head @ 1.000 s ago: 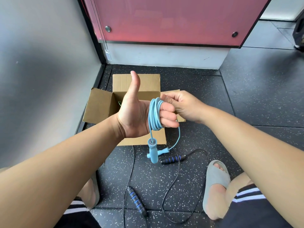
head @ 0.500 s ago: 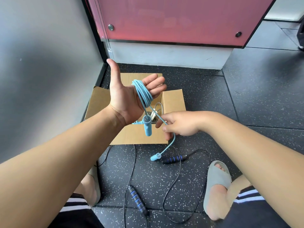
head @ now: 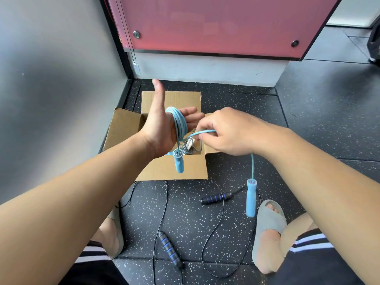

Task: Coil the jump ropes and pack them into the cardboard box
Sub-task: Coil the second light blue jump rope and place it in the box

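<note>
**Winding a limp blue cord above the box**

Pinching the free strand in fingers [head: 205, 125] of the right hand [head: 226, 132], just beside the blue jump rope [head: 180, 123] looped round the left hand [head: 160, 130], held flat and straight-fingered above the open cardboard box [head: 181, 171]. Dangling a first handle [head: 178, 163] under the coil, a second handle [head: 251, 199] lower right. Seems light, soft, springy, apt to unspool: best gripped across the whole coil, not by a handle. Leaving a black jump rope [head: 216, 197] loose on the floor.

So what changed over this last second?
The left hand uncurled its fingers, the blue jump rope still coiled round them. The right hand, pinching the rope, dipped, then rose toward the coil; the free handle swung right. The black jump rope and cardboard box stayed.
</note>
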